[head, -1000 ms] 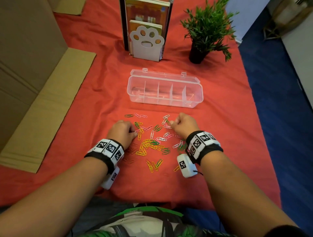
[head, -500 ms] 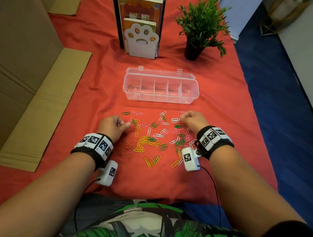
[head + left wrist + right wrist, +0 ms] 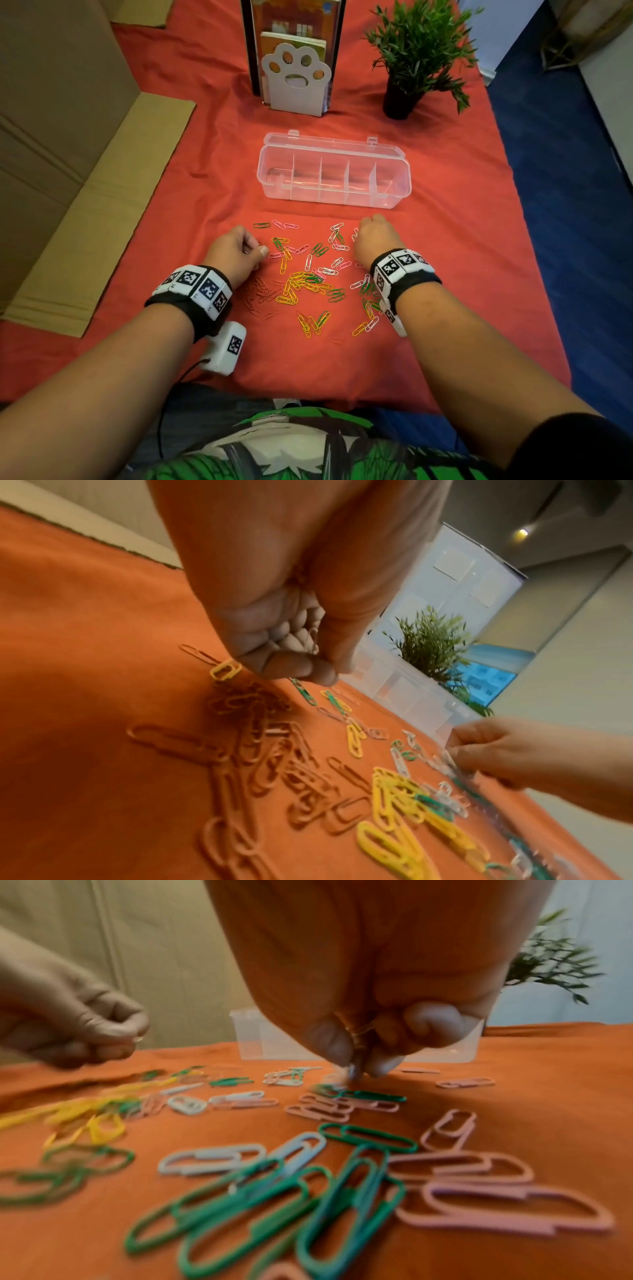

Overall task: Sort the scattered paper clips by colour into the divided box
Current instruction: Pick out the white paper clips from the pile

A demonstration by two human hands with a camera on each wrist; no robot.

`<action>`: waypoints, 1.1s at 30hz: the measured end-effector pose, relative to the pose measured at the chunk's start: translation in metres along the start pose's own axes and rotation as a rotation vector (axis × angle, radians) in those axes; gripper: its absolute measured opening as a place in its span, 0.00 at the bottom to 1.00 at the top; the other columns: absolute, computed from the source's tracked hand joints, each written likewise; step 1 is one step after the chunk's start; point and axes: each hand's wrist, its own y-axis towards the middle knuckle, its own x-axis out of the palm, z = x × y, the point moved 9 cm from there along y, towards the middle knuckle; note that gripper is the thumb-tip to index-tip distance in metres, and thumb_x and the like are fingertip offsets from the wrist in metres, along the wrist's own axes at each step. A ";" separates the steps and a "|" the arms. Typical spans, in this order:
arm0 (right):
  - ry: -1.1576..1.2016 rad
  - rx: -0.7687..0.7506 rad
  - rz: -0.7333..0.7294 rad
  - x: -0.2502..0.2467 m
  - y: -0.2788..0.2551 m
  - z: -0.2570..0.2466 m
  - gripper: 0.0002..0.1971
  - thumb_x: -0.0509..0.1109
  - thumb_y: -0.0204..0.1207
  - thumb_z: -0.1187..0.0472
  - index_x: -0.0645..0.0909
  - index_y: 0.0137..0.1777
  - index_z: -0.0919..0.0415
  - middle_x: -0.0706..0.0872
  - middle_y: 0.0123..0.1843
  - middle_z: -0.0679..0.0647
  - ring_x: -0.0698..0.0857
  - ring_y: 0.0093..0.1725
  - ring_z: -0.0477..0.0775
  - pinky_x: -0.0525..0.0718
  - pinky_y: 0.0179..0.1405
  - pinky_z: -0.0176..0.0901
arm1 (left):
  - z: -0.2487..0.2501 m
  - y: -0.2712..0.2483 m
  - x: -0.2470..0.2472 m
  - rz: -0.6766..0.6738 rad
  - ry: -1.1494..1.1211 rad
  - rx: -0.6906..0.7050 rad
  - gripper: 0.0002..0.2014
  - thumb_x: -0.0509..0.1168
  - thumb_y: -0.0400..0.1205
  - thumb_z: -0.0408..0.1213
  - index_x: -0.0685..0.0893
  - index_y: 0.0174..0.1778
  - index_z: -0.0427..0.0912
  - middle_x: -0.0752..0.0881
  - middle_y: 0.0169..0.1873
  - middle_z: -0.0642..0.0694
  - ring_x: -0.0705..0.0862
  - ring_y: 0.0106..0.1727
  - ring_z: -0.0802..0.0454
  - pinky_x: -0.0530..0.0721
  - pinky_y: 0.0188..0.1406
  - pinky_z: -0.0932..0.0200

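Several paper clips (image 3: 308, 274) in yellow, green, pink, white and red lie scattered on the red cloth. The clear divided box (image 3: 329, 202) stands just beyond them, its lid open to the back. My left hand (image 3: 258, 248) sits at the pile's left edge with fingers curled; a thin pale clip (image 3: 312, 635) shows between thumb and fingers. My right hand (image 3: 359, 233) is at the pile's far right, near the box's front wall. In the right wrist view it (image 3: 356, 1069) pinches a pale clip at its fingertips and has more clips tucked in the fist.
A flattened cardboard box (image 3: 102, 192) lies along the left. A white paw bookend (image 3: 296, 82) with books and a potted plant (image 3: 407, 68) stand behind the box. The table's right edge (image 3: 520, 205) drops to blue floor.
Both hands moved apart from the middle of the pile, the left toward the left edge, the right to the right and nearer the box. Red clips by the left wrist now show.
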 end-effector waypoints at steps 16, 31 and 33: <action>1.478 0.297 -0.184 0.024 -0.017 0.021 0.08 0.62 0.76 0.65 0.77 0.36 0.58 0.75 0.29 0.51 0.71 0.26 0.48 0.71 0.20 0.33 | 0.031 -0.011 0.049 -0.325 -0.824 -0.307 0.19 0.46 0.76 0.20 0.81 0.43 0.38 0.77 0.29 0.47 0.78 0.23 0.59 0.80 0.22 0.68; 0.152 -0.124 0.070 0.005 0.013 -0.019 0.10 0.64 0.74 0.66 0.75 0.54 0.67 0.75 0.58 0.64 0.77 0.59 0.65 0.77 0.58 0.52 | 0.061 0.002 0.072 -0.118 0.506 0.239 0.08 0.64 0.76 0.35 0.86 0.45 0.38 0.85 0.50 0.36 0.83 0.54 0.38 0.79 0.53 0.51; 0.243 -0.065 0.038 0.004 0.014 -0.007 0.06 0.65 0.74 0.66 0.77 0.50 0.65 0.78 0.56 0.63 0.79 0.56 0.63 0.77 0.56 0.48 | 0.062 0.000 0.074 -0.147 0.528 0.259 0.09 0.62 0.76 0.33 0.86 0.45 0.36 0.86 0.49 0.34 0.83 0.54 0.37 0.78 0.54 0.51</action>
